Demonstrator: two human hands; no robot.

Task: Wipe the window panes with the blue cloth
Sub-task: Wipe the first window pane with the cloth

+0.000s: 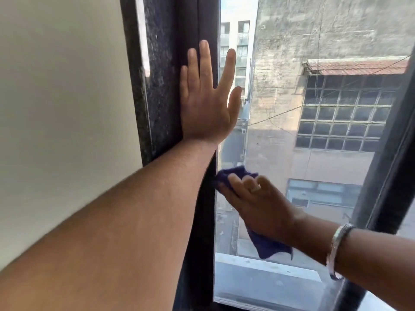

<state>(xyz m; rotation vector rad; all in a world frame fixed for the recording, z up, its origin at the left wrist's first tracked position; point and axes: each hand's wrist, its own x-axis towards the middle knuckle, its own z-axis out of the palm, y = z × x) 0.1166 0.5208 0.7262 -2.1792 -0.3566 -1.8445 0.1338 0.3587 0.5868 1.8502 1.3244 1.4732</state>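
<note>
Blue cloth [268, 244] sits bunched under the right hand [258, 205], pressed flat against the window pane [280, 140] low on its left side, just beside the dark frame [197, 221]. One fold pokes out above the fingertips and a longer tail hangs down below the heel of the palm — so the cloth's long axis runs roughly up and down the glass, along the frame edge.

The right hand's fingers [238, 178] are curled loosely over the cloth, pinning it to the glass rather than pinching it; a bracelet [336, 250] rings that wrist. The left hand [206, 104] is spread wide open and holds nothing, its palm resting on the frame higher up, with the thumb and forefinger reaching over the glass edge — it looks like a brace for balance.

What the coming stroke turns on: the cloth lies at the pane's left margin, so nearly all the unwiped glass stretches to the right and upward from the fingers, toward the second dark upright [386, 176] at the far side. The right hand is the nearer one to that open glass and already has the cloth, so I judge a sweep rightward or upward falls to it. Going straight up the frame edge would run into the left forearm [134, 221], which crosses just above and to the left of the cloth.
</note>
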